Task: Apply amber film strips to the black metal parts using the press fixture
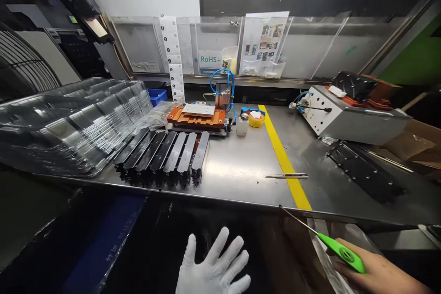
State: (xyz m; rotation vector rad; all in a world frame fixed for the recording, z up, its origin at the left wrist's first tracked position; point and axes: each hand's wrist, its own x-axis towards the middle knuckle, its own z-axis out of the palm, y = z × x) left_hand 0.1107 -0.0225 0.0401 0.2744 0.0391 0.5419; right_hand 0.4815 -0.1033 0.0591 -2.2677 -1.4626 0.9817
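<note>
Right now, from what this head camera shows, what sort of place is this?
Probably a factory electronics assembly station: a stainless steel workbench, a pneumatic fixture fed by blue air hoses, stacked clear plastic trays, and a RoHS+ sign.

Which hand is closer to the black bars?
Left: the white-gloved left hand is below and right of the black bars; the bare right hand is much farther right.
</note>
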